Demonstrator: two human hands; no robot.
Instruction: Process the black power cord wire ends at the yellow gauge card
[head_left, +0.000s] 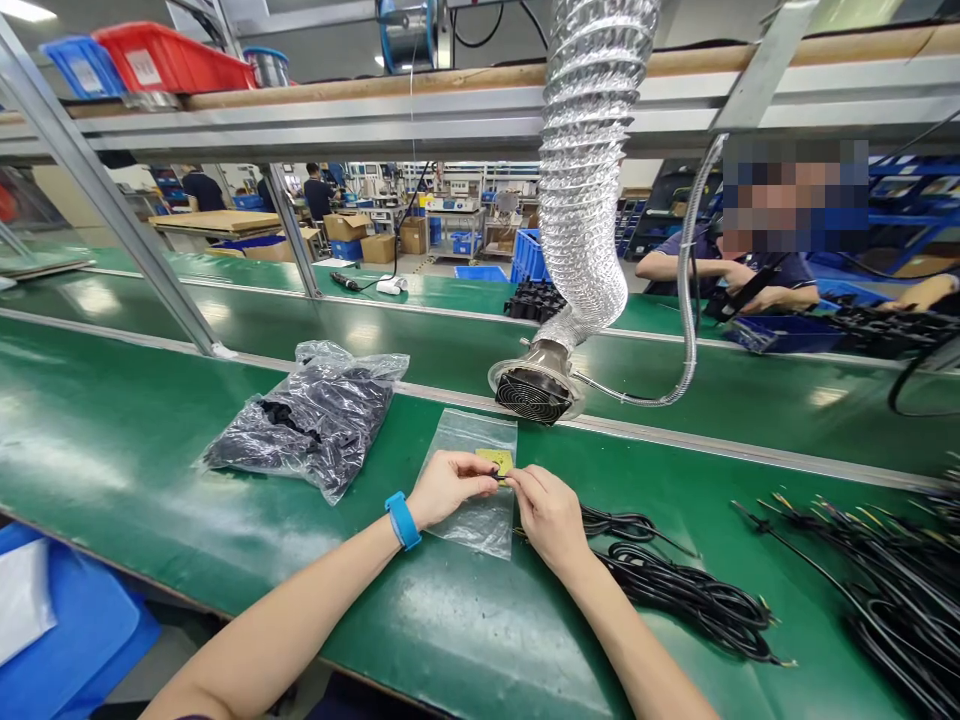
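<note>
My left hand (448, 488), with a blue band at the wrist, pinches a small black part (496, 475) between thumb and fingertips. Close against it, my right hand (551, 515) has its thumb and fingers pressed together; what they grip is too small to make out. Beneath both hands lies a clear zip bag (472, 525), and a yellow piece (491, 458) shows just behind my fingertips. Coiled black cables (675, 590) rest beside and partly behind my right hand and forearm. A clear plastic bag of black parts (315, 420) lies to the left.
A fume extraction duct (585, 160) hangs down to a round grilled hood (536, 385) just beyond my hands. More black cables (892, 580) pile up at the right. Across the green bench (300, 590), a co-worker (750, 270) handles a dark object. Blue bins (67, 620) stand lower left.
</note>
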